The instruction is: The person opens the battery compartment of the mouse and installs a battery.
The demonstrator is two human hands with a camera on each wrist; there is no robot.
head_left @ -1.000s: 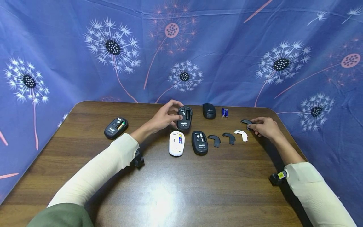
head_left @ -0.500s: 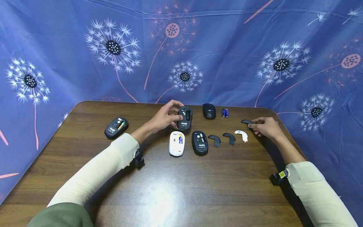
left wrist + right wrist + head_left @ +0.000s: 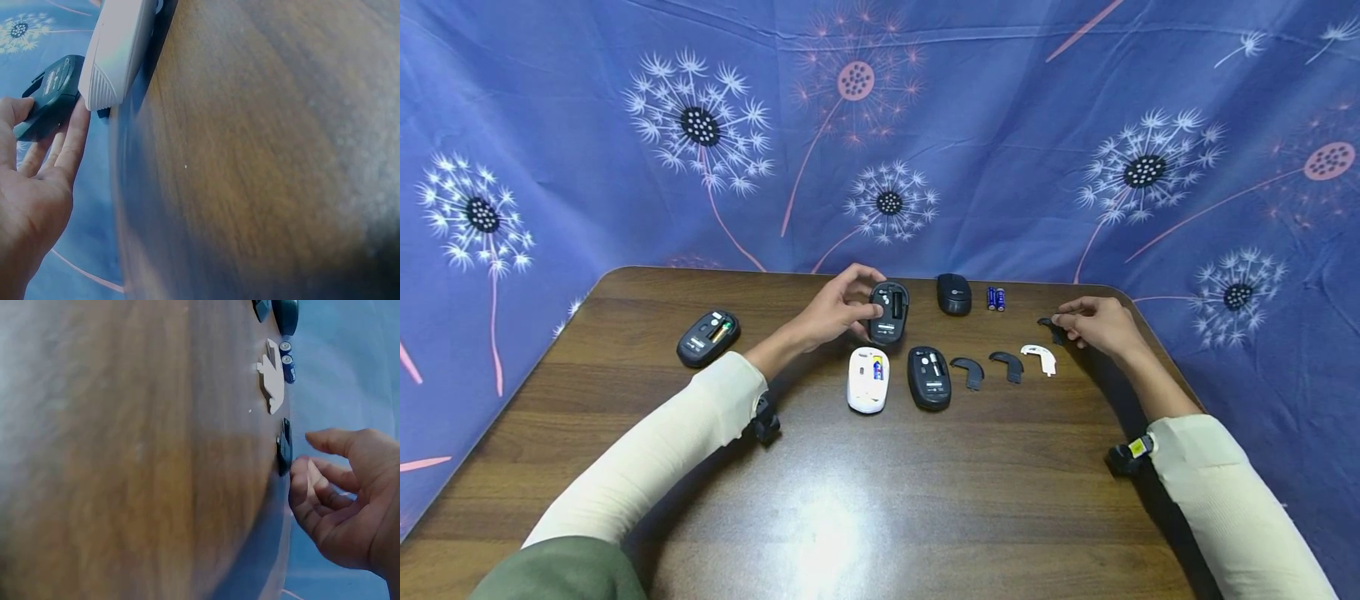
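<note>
My left hand [image 3: 842, 307] holds a black computer mouse [image 3: 891, 312], thumb on its underside, fingers behind. Its battery compartment faces up and looks empty. At the right of the table a black curved battery cover [image 3: 1056, 330] lies on the wood. My right hand [image 3: 1101, 325] is just beside it; in the right wrist view the thumb [image 3: 328, 440] stands apart from the fingers, nothing held between them. Two more black covers [image 3: 971, 372] [image 3: 1007, 367] and a white cover [image 3: 1040, 358] lie in a row to the left.
A white mouse [image 3: 867, 392], a black mouse [image 3: 928, 385] and another black mouse [image 3: 708, 338] lie underside up with batteries inside. At the back stand a black mouse [image 3: 954, 295], top up, and two blue batteries [image 3: 995, 299]. A patterned cloth [image 3: 1000, 167] hangs behind the table.
My right hand has let go of the black battery cover and lifted slightly away, leaving it on the table. The left hand has kept still with its mouse.
</note>
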